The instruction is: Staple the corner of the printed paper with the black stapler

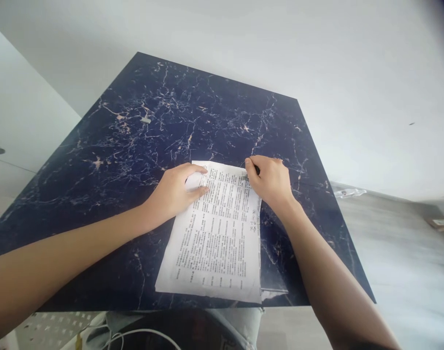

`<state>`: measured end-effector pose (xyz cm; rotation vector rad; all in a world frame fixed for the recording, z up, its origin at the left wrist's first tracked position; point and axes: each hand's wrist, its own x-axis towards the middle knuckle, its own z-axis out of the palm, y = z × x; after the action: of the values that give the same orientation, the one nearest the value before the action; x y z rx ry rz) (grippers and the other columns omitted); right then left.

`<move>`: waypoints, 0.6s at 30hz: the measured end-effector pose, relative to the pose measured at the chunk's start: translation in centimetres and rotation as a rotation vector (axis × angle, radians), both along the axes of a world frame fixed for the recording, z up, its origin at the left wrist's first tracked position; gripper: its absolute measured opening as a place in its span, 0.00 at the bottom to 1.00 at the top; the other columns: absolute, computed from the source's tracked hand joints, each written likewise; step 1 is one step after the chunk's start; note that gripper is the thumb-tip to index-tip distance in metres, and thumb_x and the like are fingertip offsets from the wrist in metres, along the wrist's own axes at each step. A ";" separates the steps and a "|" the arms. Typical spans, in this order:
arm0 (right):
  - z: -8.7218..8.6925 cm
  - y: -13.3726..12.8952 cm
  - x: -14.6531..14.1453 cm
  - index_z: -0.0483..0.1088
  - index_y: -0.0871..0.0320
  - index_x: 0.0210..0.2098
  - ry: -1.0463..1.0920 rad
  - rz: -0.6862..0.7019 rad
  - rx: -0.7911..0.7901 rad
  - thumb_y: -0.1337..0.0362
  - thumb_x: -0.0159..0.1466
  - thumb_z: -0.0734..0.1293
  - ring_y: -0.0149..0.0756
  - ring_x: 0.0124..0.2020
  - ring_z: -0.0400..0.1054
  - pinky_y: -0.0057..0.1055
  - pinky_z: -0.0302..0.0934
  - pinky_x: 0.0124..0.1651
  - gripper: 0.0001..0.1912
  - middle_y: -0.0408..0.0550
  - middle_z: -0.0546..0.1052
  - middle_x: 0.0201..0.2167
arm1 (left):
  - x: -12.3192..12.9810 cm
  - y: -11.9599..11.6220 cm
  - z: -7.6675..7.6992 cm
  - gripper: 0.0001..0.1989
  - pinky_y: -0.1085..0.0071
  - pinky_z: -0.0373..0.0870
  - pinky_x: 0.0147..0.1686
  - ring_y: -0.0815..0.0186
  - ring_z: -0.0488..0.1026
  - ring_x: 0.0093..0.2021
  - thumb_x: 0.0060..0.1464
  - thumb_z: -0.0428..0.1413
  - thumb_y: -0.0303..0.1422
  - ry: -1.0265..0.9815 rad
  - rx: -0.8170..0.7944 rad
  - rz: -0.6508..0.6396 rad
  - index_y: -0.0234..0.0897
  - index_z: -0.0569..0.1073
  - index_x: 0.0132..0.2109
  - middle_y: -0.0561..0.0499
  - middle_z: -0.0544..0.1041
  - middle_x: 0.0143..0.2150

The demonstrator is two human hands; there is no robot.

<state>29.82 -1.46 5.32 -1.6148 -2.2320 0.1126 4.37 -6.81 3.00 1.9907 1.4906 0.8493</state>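
Note:
A stack of printed paper sheets (218, 238) lies on the dark blue marbled table (214, 116), near its front edge. Dense lines of text cover the top sheet, with handwritten marks along its right margin. My left hand (174, 192) grips the upper left edge, where the paper bulges white between thumb and fingers. At the upper right corner my right hand (271, 180) is closed in a fist. A small black object (257, 169) pokes out between its thumb and forefinger; most of it is hidden, so its kind cannot be told.
A clear plastic sleeve (275, 286) sticks out from under the sheets at the right. Farther back on the table is a small pale piece (145, 119). A white cable (145, 331) runs below the front edge. Crumpled clear plastic (350, 193) lies on the floor to the right.

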 end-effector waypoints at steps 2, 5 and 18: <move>0.0 -0.1 0.0 0.54 0.55 0.23 -0.008 0.003 0.005 0.61 0.73 0.59 0.33 0.23 0.56 0.34 0.45 0.28 0.21 0.45 0.69 0.22 | 0.1 0.0 -0.3 0.18 0.57 0.76 0.55 0.59 0.79 0.47 0.57 0.68 0.32 0.005 0.009 0.001 0.41 0.79 0.54 0.48 0.82 0.52; 0.0 -0.3 -0.1 0.55 0.55 0.25 -0.032 0.030 0.035 0.61 0.73 0.58 0.34 0.25 0.57 0.34 0.45 0.29 0.19 0.46 0.70 0.24 | 0.0 -0.3 -0.2 0.17 0.56 0.76 0.55 0.59 0.79 0.47 0.58 0.67 0.31 0.031 0.035 0.001 0.40 0.78 0.54 0.47 0.81 0.51; 1.1 -2.7 -1.1 0.58 0.54 0.25 0.026 0.177 -0.034 0.63 0.74 0.58 0.33 0.26 0.60 0.34 0.50 0.31 0.19 0.45 0.72 0.25 | 4.1 -1.3 -0.3 0.22 0.41 0.55 0.71 0.45 0.60 0.73 0.70 0.52 0.39 0.369 0.342 -0.555 0.38 0.71 0.66 0.35 0.65 0.71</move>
<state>28.68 -4.15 6.42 -1.4211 -2.3616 0.2190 8.46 -8.08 2.72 2.7474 0.9036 0.5378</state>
